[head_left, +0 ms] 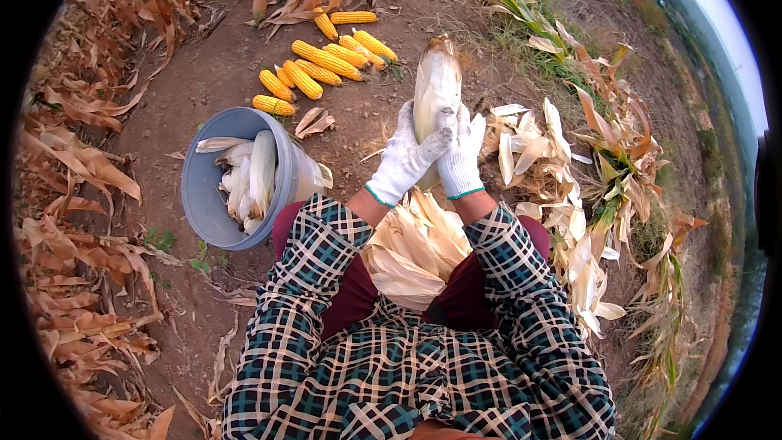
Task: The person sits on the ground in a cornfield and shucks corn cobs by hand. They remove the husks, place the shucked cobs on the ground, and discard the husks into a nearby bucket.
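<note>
An ear of corn in its pale husk (437,77) stands out in front of me, its brown silk tip pointing away. Around its lower part are both my hands, in white knit gloves with green cuffs. My left hand (407,151) wraps it from the left, with its thumb across the front. My right hand (461,155) closes on it from the right, fingers partly hidden. Below the hands, a heap of stripped dry husks (415,248) lies between my knees.
To the left stands a grey bucket (192,187) with several unhusked ears inside. Several bare yellow corn cobs (326,59) lie on the soil ahead. Loose husks (533,151) are scattered on the right. Dry corn stalks (73,171) line the far left.
</note>
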`<act>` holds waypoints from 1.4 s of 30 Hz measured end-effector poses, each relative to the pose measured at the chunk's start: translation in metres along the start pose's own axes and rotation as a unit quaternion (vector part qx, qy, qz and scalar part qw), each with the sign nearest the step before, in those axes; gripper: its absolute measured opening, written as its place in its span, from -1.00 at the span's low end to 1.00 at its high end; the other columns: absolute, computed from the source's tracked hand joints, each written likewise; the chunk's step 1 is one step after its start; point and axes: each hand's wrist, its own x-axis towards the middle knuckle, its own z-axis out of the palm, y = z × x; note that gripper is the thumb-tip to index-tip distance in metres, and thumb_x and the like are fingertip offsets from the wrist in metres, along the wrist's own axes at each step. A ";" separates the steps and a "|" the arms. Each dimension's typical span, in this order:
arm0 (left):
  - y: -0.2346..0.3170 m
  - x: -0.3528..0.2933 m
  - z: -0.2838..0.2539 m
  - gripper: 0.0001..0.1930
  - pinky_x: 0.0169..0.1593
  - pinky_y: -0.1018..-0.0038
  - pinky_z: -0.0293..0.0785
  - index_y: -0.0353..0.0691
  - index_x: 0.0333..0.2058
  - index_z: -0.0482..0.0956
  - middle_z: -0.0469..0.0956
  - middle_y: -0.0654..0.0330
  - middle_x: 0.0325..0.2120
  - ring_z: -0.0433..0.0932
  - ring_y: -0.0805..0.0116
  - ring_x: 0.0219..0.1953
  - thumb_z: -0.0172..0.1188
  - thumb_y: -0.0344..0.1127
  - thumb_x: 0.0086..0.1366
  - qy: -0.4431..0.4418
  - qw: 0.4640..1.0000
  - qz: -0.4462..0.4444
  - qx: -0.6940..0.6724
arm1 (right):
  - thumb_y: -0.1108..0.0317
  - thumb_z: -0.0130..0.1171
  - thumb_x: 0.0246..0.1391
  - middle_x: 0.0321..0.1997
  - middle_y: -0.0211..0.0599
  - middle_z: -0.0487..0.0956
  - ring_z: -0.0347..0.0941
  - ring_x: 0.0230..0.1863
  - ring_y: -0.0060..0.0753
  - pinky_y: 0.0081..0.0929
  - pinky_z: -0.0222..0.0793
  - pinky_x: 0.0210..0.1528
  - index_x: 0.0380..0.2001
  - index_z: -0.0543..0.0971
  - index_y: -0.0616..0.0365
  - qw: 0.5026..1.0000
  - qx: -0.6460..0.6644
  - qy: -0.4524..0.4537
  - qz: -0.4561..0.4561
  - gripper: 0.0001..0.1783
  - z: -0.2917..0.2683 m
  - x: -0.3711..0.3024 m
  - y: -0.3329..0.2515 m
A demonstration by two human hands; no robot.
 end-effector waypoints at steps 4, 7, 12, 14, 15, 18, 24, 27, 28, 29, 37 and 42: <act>-0.005 -0.001 -0.001 0.02 0.07 0.37 0.34 -0.33 0.21 -0.04 0.33 -0.10 0.03 0.38 0.20 0.05 0.31 0.17 -0.02 0.037 0.997 0.019 -0.071 | 0.11 -0.16 0.24 -0.24 0.13 0.53 0.48 -0.20 0.09 -0.21 0.37 -0.16 -0.01 0.40 0.24 0.997 0.071 0.013 -0.014 -0.56 -0.005 0.002 -0.015; -0.007 -0.002 0.003 -0.08 0.07 0.40 0.35 -0.30 0.18 0.04 0.37 -0.02 0.00 0.40 0.26 0.02 0.35 0.06 0.00 0.066 0.992 0.048 -0.100 | 0.16 -0.12 0.23 -0.30 0.08 0.55 0.50 -0.24 0.02 -0.25 0.37 -0.19 -0.09 0.46 0.28 0.996 0.086 -0.017 0.029 -0.60 -0.011 0.006 -0.019; -0.011 -0.002 0.006 -0.23 0.05 0.42 0.36 -0.29 0.14 0.13 0.38 0.05 -0.02 0.40 0.31 0.00 0.32 -0.08 0.07 0.076 0.990 0.036 -0.117 | 0.27 -0.03 0.19 -0.38 -0.20 0.57 0.45 -0.35 -0.49 -0.49 0.36 -0.28 -0.20 0.51 0.31 0.952 0.283 -0.046 0.107 -0.70 -0.009 0.012 -0.010; -0.006 -0.006 0.007 -0.29 0.03 0.44 0.37 -0.29 0.14 0.14 0.38 0.07 -0.02 0.40 0.34 -0.01 0.30 -0.18 0.10 0.079 0.979 0.052 -0.181 | 0.31 0.00 0.18 -0.41 -0.34 0.54 0.37 -0.37 -0.64 -0.58 0.33 -0.31 -0.23 0.51 0.31 0.940 0.318 -0.046 0.117 -0.73 -0.013 0.012 -0.016; -0.003 -0.008 0.007 -0.31 0.03 0.45 0.37 -0.29 0.14 0.15 0.39 0.08 -0.03 0.40 0.35 -0.01 0.28 -0.22 0.11 0.081 0.972 0.059 -0.213 | 0.32 0.01 0.17 -0.42 -0.41 0.52 0.33 -0.37 -0.72 -0.63 0.31 -0.33 -0.24 0.51 0.32 0.933 0.336 -0.046 0.122 -0.75 -0.015 0.012 -0.021; -0.003 -0.010 0.006 -0.35 0.01 0.47 0.39 -0.30 0.14 0.15 0.39 0.11 -0.04 0.41 0.39 -0.03 0.25 -0.31 0.12 0.093 0.975 0.053 -0.195 | 0.34 0.03 0.16 -0.44 -0.46 0.51 0.32 -0.39 -0.72 -0.65 0.30 -0.35 -0.29 0.52 0.30 0.918 0.378 -0.015 0.114 -0.78 -0.017 0.009 -0.032; -0.006 -0.007 -0.002 -0.44 -0.02 0.46 0.41 -0.34 0.14 0.16 0.41 0.10 -0.06 0.45 0.37 -0.09 0.12 -0.28 0.21 0.033 0.970 0.117 -0.209 | 0.35 0.05 0.14 -0.48 -0.48 0.48 0.29 -0.42 -0.75 -0.66 0.28 -0.38 -0.34 0.51 0.29 0.918 0.375 -0.015 0.125 -0.81 -0.023 0.010 -0.030; -0.004 0.001 0.001 -0.42 0.02 0.47 0.38 -0.34 0.14 0.16 0.40 0.10 -0.05 0.43 0.38 -0.06 0.12 -0.22 0.22 0.034 0.983 0.076 -0.165 | 0.36 0.06 0.12 -0.47 -0.43 0.49 0.32 -0.42 -0.69 -0.64 0.27 -0.36 -0.36 0.53 0.27 0.942 0.316 0.029 0.108 -0.82 -0.028 0.012 -0.031; -0.003 0.002 0.002 -0.41 0.01 0.47 0.39 -0.35 0.12 0.18 0.40 0.10 -0.05 0.43 0.38 -0.06 0.16 -0.21 0.20 0.035 0.985 0.058 -0.158 | 0.36 0.06 0.11 -0.50 -0.44 0.48 0.31 -0.44 -0.70 -0.65 0.26 -0.38 -0.38 0.53 0.27 0.942 0.315 0.040 0.105 -0.83 -0.027 0.013 -0.029; -0.003 0.003 0.003 -0.40 0.00 0.47 0.39 -0.35 0.11 0.20 0.40 0.10 -0.06 0.42 0.38 -0.05 0.19 -0.20 0.18 0.038 0.987 0.042 -0.152 | 0.36 0.07 0.10 -0.53 -0.44 0.47 0.30 -0.47 -0.70 -0.65 0.25 -0.41 -0.40 0.52 0.27 0.943 0.314 0.050 0.101 -0.83 -0.025 0.015 -0.027; 0.008 -0.008 0.008 -0.43 -0.01 0.42 0.37 -0.36 0.08 0.24 0.45 0.02 -0.11 0.44 0.29 -0.07 0.12 -0.07 0.25 0.123 0.980 0.138 -0.070 | 0.28 0.06 0.15 -0.41 -0.38 0.53 0.39 -0.41 -0.57 -0.61 0.33 -0.33 -0.28 0.50 0.25 0.937 0.347 0.020 0.043 -0.77 -0.028 0.016 -0.038; 0.030 -0.006 0.003 -0.58 0.02 0.38 0.37 -0.37 -0.01 0.41 0.47 0.00 -0.12 0.48 0.16 -0.06 0.09 -0.19 0.26 0.128 0.945 0.297 0.052 | -0.08 -0.23 0.23 0.05 -0.21 0.45 0.42 0.03 -0.31 -0.34 0.33 0.10 0.08 0.32 0.17 0.737 0.650 -0.057 0.175 -0.42 -0.010 0.004 -0.012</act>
